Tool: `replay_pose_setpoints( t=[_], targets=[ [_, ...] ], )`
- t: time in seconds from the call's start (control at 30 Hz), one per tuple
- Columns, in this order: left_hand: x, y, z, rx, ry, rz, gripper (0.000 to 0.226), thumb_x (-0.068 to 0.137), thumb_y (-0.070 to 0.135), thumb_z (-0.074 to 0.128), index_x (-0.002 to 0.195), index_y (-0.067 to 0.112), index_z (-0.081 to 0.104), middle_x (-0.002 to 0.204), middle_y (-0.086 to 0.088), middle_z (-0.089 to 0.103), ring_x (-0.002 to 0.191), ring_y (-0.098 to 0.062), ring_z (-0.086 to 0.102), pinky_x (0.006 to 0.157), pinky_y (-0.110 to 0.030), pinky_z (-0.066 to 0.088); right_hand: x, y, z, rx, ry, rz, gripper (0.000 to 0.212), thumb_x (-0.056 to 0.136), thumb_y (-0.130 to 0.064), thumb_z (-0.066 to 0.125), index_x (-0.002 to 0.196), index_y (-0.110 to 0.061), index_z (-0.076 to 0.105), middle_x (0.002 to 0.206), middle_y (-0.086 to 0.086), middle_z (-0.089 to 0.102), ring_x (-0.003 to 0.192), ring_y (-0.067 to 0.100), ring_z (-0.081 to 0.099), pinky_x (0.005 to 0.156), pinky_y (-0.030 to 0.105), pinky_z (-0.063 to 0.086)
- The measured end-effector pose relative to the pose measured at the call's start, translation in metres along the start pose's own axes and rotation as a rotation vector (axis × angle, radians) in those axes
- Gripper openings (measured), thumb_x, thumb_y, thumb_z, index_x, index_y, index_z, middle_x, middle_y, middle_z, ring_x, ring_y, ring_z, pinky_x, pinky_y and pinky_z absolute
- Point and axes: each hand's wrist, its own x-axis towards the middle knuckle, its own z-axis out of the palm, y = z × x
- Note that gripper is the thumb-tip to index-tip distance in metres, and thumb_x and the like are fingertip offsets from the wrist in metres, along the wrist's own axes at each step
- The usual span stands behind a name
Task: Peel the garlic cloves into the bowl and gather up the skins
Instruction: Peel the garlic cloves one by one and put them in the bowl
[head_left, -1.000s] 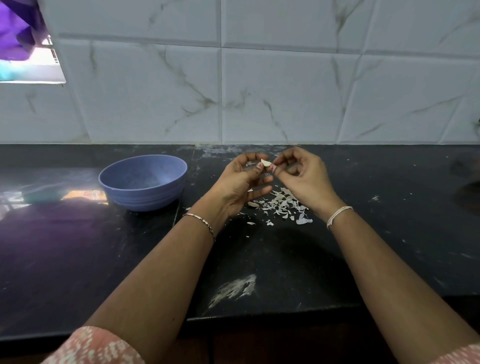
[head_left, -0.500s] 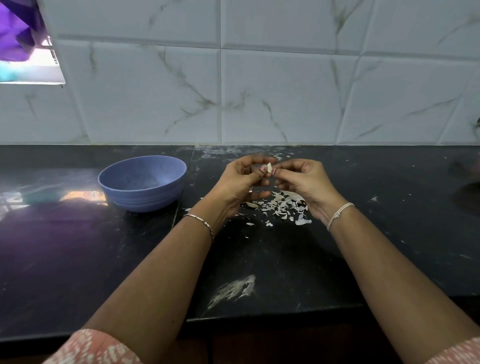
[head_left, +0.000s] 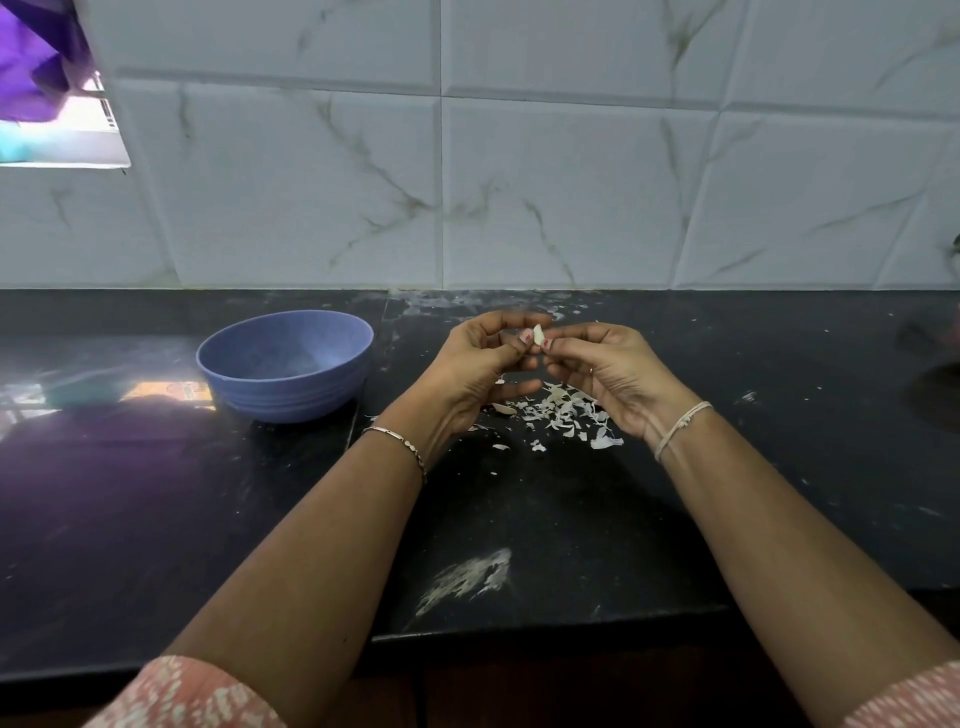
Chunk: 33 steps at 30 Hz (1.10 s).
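Head — left hand (head_left: 467, 370), right hand (head_left: 609, 375) pinch tapered clove (head_left: 538, 334) (skins (head_left: 563, 415) papery)

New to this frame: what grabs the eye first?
The left hand and right hand pinch one pale clove between them, above the middle of the dark counter. Just beneath them lies a scatter of white skins. A blue bowl stands to the left, apart from the skins.
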Motion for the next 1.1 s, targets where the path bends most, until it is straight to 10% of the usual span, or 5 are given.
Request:
replay_pose_setpoints(
  t=[1.1],
  targets=[
    [-0.0002,0.0006,0.0023,0.226,-0.063,0.003,0.026,0.092,0.001,0.062,0.111,0.017,0.068,0.091,-0.004,0.063,0.079,-0.005,0.064,0.064,-0.026,0.060,0.0062,0.0066,0.0008,-0.168,0.131,0.000,0.007,0.078,-0.007,0.077,0.078,-0.004,0.071,0.090,0.020,0.072,0.077,0.019,0.067,0.074,0.026,0.057]
  ],
)
